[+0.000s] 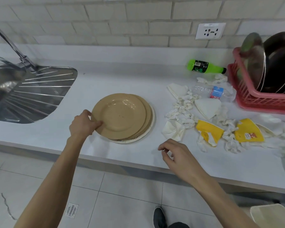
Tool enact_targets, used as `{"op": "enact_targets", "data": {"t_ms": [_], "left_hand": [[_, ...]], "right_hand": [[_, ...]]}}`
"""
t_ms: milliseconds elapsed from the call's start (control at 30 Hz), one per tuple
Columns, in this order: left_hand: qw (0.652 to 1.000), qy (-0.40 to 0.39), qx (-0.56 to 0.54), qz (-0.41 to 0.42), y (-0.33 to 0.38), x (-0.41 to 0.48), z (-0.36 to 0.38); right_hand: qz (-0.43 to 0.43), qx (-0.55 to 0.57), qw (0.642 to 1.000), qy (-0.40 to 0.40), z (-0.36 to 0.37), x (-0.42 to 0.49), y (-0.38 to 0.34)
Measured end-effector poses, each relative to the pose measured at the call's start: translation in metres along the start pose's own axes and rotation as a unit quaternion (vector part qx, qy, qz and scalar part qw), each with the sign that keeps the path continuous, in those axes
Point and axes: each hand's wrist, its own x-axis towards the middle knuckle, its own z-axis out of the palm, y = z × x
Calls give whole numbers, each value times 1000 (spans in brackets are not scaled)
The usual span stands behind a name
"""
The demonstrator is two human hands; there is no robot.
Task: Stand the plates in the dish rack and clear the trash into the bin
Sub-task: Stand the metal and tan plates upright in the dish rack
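A stack of tan plates [122, 116] lies flat on the white counter, resting on a larger white plate [150, 125]. My left hand [82, 124] grips the top plate's left rim, thumb on top. My right hand [176, 153] hovers over the counter's front edge to the right of the stack, fingers loosely curled and holding nothing. The red dish rack [253, 96] stands at the far right with several steel plates upright in it. Trash lies between stack and rack: crumpled tissues [183, 109], yellow paper cups [209, 130], a clear bottle [212, 91], a green bottle [204, 66].
A steel sink [31, 91] with a tap [11, 46] takes up the left side. A wall socket [210, 31] sits above the counter. A cream bin's rim [270, 214] shows on the floor at the bottom right, and my shoe [160, 218] is below the counter.
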Motion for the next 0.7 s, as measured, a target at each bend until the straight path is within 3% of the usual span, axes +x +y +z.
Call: {"op": "enact_targets", "data": {"t_ms": [267,467,600,700], "left_hand": [[999,-7,-22,45,9,-5,14],[986,9,-157,58,18,-9,13],[922,-47,-376,82,33,-33,7],[881,-67,-457,101,48,-55,9]], "right_hand": [[9,-3,1000,-7,-7,17,0],[20,23,1000,6,-15,27,4],[105,133,985,20,-24,37,8],[179,255,950,24,-37,46,11]]}}
